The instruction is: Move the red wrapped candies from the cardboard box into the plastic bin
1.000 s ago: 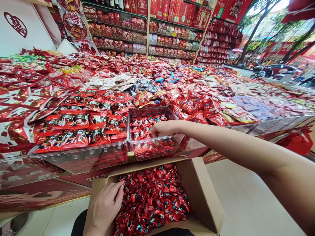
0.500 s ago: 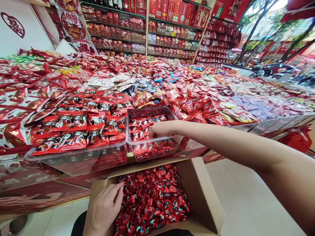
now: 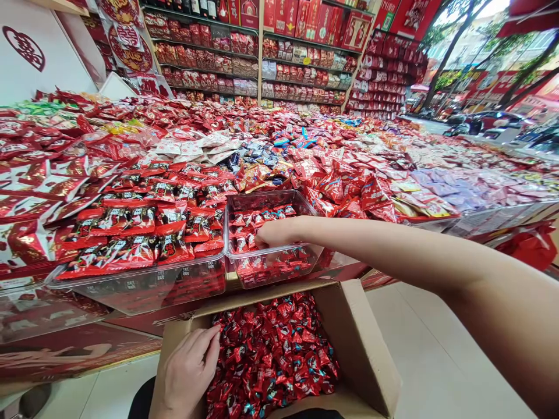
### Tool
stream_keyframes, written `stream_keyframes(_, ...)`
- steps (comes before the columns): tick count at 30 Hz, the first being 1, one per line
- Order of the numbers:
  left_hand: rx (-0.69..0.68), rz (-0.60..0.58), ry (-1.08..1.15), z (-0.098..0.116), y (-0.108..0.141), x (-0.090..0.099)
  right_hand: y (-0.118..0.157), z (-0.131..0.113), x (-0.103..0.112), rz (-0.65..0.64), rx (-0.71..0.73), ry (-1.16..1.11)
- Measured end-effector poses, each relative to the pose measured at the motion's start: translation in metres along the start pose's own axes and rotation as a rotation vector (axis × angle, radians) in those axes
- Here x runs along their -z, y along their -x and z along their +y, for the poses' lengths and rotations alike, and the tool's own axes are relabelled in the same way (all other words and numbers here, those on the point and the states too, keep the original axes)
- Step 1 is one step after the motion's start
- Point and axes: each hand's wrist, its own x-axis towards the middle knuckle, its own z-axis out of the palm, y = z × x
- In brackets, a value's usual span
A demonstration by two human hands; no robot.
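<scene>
My right hand reaches down into a clear plastic bin of small red wrapped candies. Its fingers curl into the candies, and the fingertips are hidden, so what they hold cannot be made out. Below the bin, an open cardboard box leans against the counter, with many shiny red wrapped candies inside. My left hand is closed over the box's left wall, thumb and fingertips next to the candies.
To the left, another clear bin holds larger red-and-black packets. Heaps of wrapped sweets cover the counter behind. Stocked shelves line the back. Pale tiled floor shows right of the box.
My right hand has moved slightly left within the clear bin, down among the candies. The left hand stays on the box's left side.
</scene>
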Motion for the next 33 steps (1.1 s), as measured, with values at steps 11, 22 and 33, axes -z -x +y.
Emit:
stream_keyframes(11, -0.006, -0.008, 0.01, -0.001, 0.001, 0.0, 0.003, 0.005, -0.003, 0.015, -0.047, -0.036)
stream_keyframes(22, -0.006, -0.024, -0.008, 0.0, 0.0, 0.002, 0.015, 0.017, 0.004, 0.003, -0.226, 0.259)
stream_keyframes(33, -0.013, -0.034, -0.016, 0.0, -0.001, 0.0, 0.012, 0.028, -0.004, 0.088, -0.169, 0.127)
